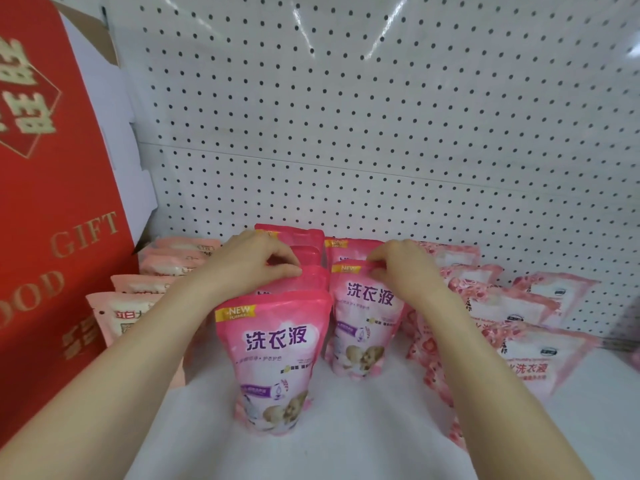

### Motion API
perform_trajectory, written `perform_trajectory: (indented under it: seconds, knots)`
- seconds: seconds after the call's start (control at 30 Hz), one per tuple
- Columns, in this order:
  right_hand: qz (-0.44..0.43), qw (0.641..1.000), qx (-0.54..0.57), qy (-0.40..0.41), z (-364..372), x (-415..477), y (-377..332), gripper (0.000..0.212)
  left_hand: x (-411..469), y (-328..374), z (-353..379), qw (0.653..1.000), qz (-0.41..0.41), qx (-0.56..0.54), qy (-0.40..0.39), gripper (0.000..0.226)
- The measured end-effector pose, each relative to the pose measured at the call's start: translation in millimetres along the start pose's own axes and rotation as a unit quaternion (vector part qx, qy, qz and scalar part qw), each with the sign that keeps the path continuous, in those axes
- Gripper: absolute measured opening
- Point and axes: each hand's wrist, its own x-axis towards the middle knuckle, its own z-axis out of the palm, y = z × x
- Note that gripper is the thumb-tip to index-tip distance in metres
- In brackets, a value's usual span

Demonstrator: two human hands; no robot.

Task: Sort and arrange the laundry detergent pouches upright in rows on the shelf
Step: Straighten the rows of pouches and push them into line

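Observation:
Bright pink detergent pouches stand upright in two rows on the white shelf [346, 427]. The front pouch of the left row [273, 362] stands nearest me, with several more behind it. My left hand [249, 261] pinches the top edge of a pouch [311, 277] just behind that front one. In the right row, my right hand [405, 268] pinches the top of the front pouch [363, 317], and another pouch [349, 247] stands behind it.
A row of pale pink pouches [138, 306] stands at the left, beside a big red gift box [52, 202]. Rose-patterned pouches [519, 341] lean in rows at the right. A white pegboard [381, 133] backs the shelf.

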Motion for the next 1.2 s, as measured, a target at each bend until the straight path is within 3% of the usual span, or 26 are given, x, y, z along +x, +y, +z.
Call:
perform_trajectory:
  seconds: [0.33, 0.43, 0.5, 0.6, 0.67, 0.73, 0.8, 0.9, 0.97, 1.2]
  knots:
    - [0.018, 1.000, -0.010, 0.009, 8, 0, -1, 0.029, -4, 3, -6, 1.000, -0.009, -0.020, 0.016, 0.012]
    - [-0.036, 0.989, 0.054, 0.134, 5, -14, -9, 0.028, -14, 5, -11, 0.994, -0.024, -0.073, 0.073, 0.011]
    - [-0.069, 0.964, 0.174, 0.188, 4, -31, -23, 0.018, -28, 7, -13, 0.982, -0.025, -0.123, 0.142, 0.012]
    - [-0.080, 0.921, 0.364, 0.114, 7, -60, -48, 0.019, -61, 13, -4, 0.942, -0.017, -0.175, 0.284, 0.015]
    - [-0.102, 0.911, 0.391, 0.082, 19, -70, -57, 0.018, -92, 17, 15, 0.889, -0.039, -0.242, 0.387, 0.017]
    - [-0.108, 0.901, 0.413, 0.078, 31, -75, -64, 0.019, -125, 14, 46, 0.839, -0.068, -0.317, 0.436, 0.019]
    - [-0.083, 0.886, 0.448, 0.085, 38, -77, -69, 0.016, -152, 8, 80, 0.839, -0.115, -0.366, 0.386, 0.037]
    - [-0.053, 0.895, 0.428, 0.110, 38, -78, -76, 0.018, -169, 5, 115, 0.900, -0.163, -0.355, 0.192, 0.074]
    - [-0.045, 0.910, 0.388, 0.136, 37, -79, -79, 0.025, -168, 3, 126, 0.922, -0.148, -0.341, 0.110, 0.076]
    - [-0.027, 0.925, 0.349, 0.148, 41, -91, -87, 0.024, -166, -11, 133, 0.926, -0.137, -0.341, 0.085, 0.068]
